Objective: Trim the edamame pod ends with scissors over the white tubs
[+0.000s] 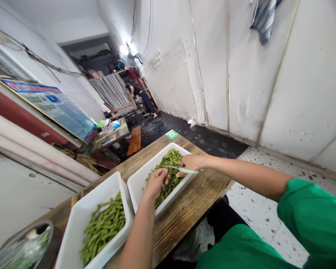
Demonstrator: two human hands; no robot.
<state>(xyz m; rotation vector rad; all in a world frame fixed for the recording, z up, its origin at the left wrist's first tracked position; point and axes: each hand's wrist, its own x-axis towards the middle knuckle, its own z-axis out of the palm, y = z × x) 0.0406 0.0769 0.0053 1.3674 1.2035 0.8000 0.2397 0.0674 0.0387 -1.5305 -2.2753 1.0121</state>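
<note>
At the centre of the frame, the right hand (191, 162) grips a pair of scissors (188, 170) with pale green handles, its blades pointing left over a white plastic tub (136, 182) of green soybean pods (166, 194). The left hand (156, 183) is just beside the blade tips, fingers curled and drawn together above the same tub; whether a pod is between them, I cannot tell. At lower left, a second white tub (80, 215) holds more green pods (106, 228), its rim close beside the first. Both tubs rest on a wooden table (193, 200), with a green-bordered QR code card (171, 134) at its far end. In the lower left corner, a round container (53, 239) holds greens in clear plastic. At upper centre, a person in dark clothes (146, 100) bends forward near the wall (170, 86).
</note>
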